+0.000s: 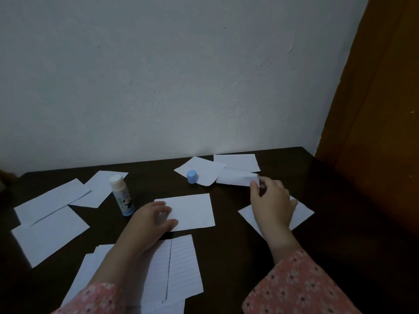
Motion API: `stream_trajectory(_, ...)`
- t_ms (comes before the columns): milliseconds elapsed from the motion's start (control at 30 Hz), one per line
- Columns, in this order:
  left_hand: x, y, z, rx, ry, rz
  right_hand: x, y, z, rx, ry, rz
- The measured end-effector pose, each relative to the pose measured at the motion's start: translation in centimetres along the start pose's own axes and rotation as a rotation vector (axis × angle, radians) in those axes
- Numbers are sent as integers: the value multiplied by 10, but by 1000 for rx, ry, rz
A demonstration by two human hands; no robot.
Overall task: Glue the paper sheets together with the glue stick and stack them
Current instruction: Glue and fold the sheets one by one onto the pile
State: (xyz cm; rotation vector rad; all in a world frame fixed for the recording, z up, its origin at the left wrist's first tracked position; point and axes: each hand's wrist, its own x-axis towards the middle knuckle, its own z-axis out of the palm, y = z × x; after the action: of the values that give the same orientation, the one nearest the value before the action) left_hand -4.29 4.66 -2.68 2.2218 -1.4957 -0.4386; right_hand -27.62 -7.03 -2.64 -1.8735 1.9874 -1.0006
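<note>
We pinned the centre sheet [190,211] with flat left hand [156,217] fingers — right hand [271,196] pinched the far-edge lined sheet [235,177]; lift it slowly, align corners.

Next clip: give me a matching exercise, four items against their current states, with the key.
Items:
1. glue stick
2. blue cap
3. left hand
4. right hand

States:
A. pinching the corner of a far sheet
B. standing upright, uncapped
C. pressing flat on the centre sheet
D. resting off the stick, on a sheet's edge

Pairs: 1-B, 2-D, 3-C, 4-A
</note>
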Motion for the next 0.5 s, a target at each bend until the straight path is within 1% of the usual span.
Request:
stream_trajectory(100,-1,1,0,-5,-1,-5,-9,-5,-7,206,47,-10)
stream_trajectory(200,-4,-1,0,-32,4,-4,-19,-11,-11,337,129,-51)
stream_trajectory(267,-7,-2,0,-75,17,-10,-25,-17,-17,460,168,-77)
stream_trajectory(300,-8,-2,1,-111,37,-12,-29,-20,-21,543,161,-97)
stream_trajectory(400,-15,6,-5,-349,138,-13,-43,-29,-28,740,34,-117)
stream_trajectory(500,-20,19,-15,-711,168,-62,-58,-36,-19,868,-196,-48)
